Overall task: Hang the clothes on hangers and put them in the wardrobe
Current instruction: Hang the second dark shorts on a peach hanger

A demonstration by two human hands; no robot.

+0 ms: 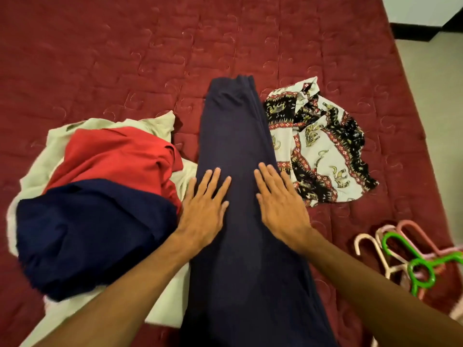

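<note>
Now the trousers (233,146), or so we take this long navy garment to be, lie folded lengthwise on the bedspread (150,46). The narrow end points away from us and the wide end runs under our forearms. Our left hand (204,211) presses flat on their left edge, fingers (212,181) straight and spread apart. Our right hand (280,204) lies flat on their right side, fingers (269,179) straight and nearly together. Neither hand grips anything.

We judge the cloth soft, limp and light. It is matte with a fine weave, and it will sag and slip once lifted. We would take hold at the wide end with both hands, or fold the length over a hanger bar so that it cannot slide off.

Just left of the trousers sits a rumpled pile (100,196): a navy piece in front, red behind it and cream underneath, all creased. Just right of them a shirt (318,151) lies crumpled, thin white fabric printed with black, red and yellow elephant bands.

Further right and nearer to us lie the hangers (421,259), hard, glossy plastic in pink and green with curved hooks. The bedspread is quilted maroon, stitched in squares with curls. Pale floor (431,83) shows beyond its right edge.
</note>
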